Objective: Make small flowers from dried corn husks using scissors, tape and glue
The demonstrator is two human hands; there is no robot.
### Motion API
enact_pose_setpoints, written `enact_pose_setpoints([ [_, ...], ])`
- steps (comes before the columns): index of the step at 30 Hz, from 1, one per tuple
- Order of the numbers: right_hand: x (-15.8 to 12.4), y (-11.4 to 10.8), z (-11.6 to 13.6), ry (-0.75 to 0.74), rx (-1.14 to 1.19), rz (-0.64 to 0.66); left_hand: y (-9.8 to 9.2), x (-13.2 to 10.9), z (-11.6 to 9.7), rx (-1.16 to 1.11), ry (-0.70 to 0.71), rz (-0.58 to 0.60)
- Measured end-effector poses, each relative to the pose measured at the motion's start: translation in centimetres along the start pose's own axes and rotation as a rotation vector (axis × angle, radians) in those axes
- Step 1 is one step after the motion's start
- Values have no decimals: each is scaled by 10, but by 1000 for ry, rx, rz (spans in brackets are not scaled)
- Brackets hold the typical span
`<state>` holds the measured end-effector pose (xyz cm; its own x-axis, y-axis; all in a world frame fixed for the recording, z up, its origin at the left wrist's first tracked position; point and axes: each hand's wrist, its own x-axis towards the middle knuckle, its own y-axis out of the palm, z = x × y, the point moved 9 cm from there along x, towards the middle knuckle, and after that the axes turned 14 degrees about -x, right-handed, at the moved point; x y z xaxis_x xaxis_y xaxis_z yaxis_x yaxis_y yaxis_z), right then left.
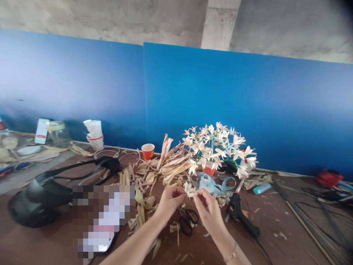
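Across a cluttered brown table [286, 250], the left hand [171, 200] and right hand [206, 207] meet at a small pale flower [189, 188], held between them just beyond dark scissors [188, 218]; each hand's fingertips pinch together at its edges; the petals look papery, light and easily torn; the gathered base seems the safest hold, gently gripped.

My left hand [171, 201]: bare, slender-fingered
My left forearm [138, 238]: uncovered, tapering toward the hand
My right hand [209, 208]: bare as well
My right wrist [224, 241]: I wear a thin, silvery bracelet [234, 254], its detail too small to make out
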<state>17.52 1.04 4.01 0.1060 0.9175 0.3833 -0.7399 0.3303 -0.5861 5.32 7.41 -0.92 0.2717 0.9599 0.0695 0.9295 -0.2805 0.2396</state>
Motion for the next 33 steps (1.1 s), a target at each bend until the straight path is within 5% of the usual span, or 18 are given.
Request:
enact_pose_setpoints([
  [8, -5, -6, 25, -234, -328, -53, 6, -3, -2, 74, -8, 55],
  [19, -3, 3, 2, 2, -22, 13, -3, -5, -10, -101, 20, -44],
  [24, -1, 19, -23, 185, 183, 85, 6, -6, -12, -80, 51, 40],
  [33, -3, -3, 0, 32, -8, -118, 1, -5, -15, 17, 109, -32],
])
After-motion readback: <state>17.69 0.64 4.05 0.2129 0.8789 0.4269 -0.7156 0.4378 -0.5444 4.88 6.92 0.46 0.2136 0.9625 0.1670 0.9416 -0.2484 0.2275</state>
